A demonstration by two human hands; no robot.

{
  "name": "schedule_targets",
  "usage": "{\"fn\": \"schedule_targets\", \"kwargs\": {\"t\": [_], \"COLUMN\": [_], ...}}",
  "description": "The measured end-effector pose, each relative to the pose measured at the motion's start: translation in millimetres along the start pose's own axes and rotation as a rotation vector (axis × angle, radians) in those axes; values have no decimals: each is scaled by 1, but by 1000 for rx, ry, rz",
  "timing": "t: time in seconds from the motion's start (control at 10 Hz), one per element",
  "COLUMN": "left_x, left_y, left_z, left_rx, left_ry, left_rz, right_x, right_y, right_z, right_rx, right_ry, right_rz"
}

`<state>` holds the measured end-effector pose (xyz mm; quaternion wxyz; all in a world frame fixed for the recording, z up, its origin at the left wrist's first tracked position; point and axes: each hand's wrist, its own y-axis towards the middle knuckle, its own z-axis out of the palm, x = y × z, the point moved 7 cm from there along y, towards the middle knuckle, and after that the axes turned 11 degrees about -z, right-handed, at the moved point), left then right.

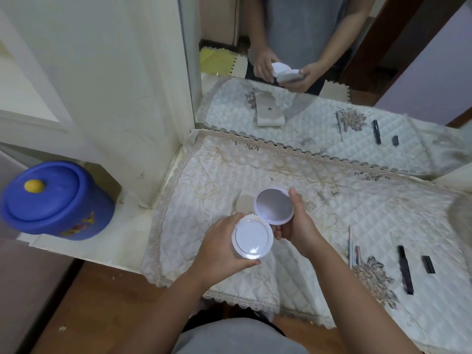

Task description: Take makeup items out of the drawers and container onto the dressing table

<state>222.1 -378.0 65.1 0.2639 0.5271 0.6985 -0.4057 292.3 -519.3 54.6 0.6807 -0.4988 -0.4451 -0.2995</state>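
I hold a round white compact opened like a clamshell above the quilted cloth of the dressing table. My left hand grips its base from the left and below. My right hand holds the raised lid, whose inner mirror faces up. On the cloth to the right lie a slim silver pencil, a short pinkish tube, a long black mascara tube and a small black lipstick. A beige pouch lies partly hidden behind the compact.
A blue lidded tub with a yellow knob stands on the low white ledge at the left. A large mirror rises behind the table and reflects the hands and items. Wooden floor shows below the table edge.
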Motion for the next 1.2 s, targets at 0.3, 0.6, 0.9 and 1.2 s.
{"fn": "schedule_targets", "kwargs": {"t": [0.3, 0.6, 0.9, 1.2], "left_x": [38, 89, 100, 97], "left_y": [13, 51, 51, 57], "left_z": [-30, -38, -28, -29], "left_rx": [-198, -382, -401, -223], "left_ry": [-194, -137, 280, 313], "left_rz": [-108, -311, -298, -408], "right_x": [-19, -40, -60, -58], "right_y": [6, -15, -33, -39], "right_z": [2, -34, -65, -78], "right_rx": [-95, -252, -329, -346], "right_ry": [54, -60, -325, -229], "right_rz": [112, 110, 61, 47]}}
